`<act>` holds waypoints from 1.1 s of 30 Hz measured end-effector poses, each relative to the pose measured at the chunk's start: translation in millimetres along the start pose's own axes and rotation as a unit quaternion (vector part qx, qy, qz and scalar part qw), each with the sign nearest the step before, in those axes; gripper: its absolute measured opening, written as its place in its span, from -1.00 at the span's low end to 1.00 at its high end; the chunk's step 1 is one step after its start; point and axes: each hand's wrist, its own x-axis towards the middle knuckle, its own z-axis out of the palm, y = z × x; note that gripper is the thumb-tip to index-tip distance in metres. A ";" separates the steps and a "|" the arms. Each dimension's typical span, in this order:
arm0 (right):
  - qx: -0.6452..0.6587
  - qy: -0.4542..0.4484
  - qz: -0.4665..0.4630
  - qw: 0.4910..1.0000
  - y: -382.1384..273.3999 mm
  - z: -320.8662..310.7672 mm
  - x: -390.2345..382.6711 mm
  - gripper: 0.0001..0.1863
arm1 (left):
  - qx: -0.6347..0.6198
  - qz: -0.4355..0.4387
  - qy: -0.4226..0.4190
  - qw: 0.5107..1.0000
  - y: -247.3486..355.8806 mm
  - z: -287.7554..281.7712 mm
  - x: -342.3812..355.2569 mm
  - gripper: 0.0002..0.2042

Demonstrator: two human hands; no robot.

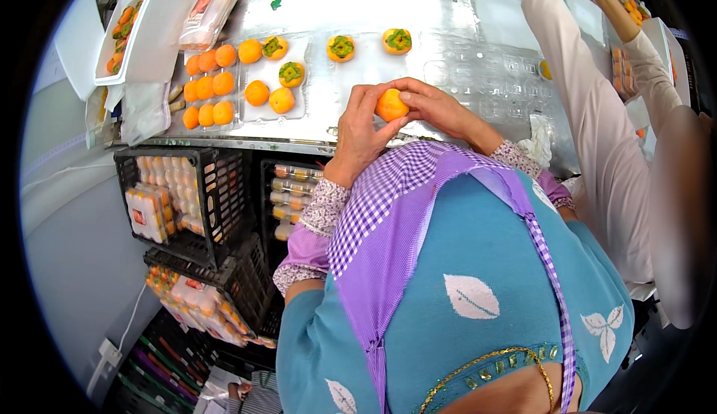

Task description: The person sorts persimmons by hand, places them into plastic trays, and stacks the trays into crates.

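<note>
Landmark: full clear tray (237,100) of nine persimmons. Task thing, one persimmon (391,105), sits well right of it, raised near the bench (321,119) edge. Left hand (360,126) cups its left side, thumb below; right hand (441,111) wraps the right side, fingers over the top. Both hands close round it, pinching it between fingertips, probably to steady and turn it. Smooth side faces up; calyx not visible, can't tell if leafy.

Just right of the full tray: part-filled tray (267,72), five persimmons, mixed calyx up and calyx down. Moulded cups presumably keep fruit from rolling. Farther right: two leafy persimmons (340,49), set apart, likely for easy reach. Far right: empty clear trays (485,78), then a co-worker's pale sleeve (575,78). Lower than the full tray, below the bench: black crate (224,197) with packed fruit, perhaps stacked to save space.
</note>
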 end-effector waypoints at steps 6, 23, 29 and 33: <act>-0.114 -0.007 0.002 0.994 -7.8 4.5 3.3 -0.51 | -0.003 -0.023 0.024 0.999 -4.8 -5.4 -1.6 -0.55; -0.069 -0.005 -0.003 0.998 -13.5 7.5 2.2 -0.56 | 0.099 -0.058 0.167 0.979 -41.4 -43.9 -3.9 -0.57; -0.051 -0.013 0.009 0.999 -12.5 8.6 2.6 -0.58 | 0.371 -0.169 0.318 0.856 -117.8 -111.2 -11.4 -0.57; -0.070 -0.016 0.005 0.997 -11.3 8.3 4.2 -0.57 | 0.307 -0.295 0.206 0.881 -129.0 -124.8 -6.7 -0.48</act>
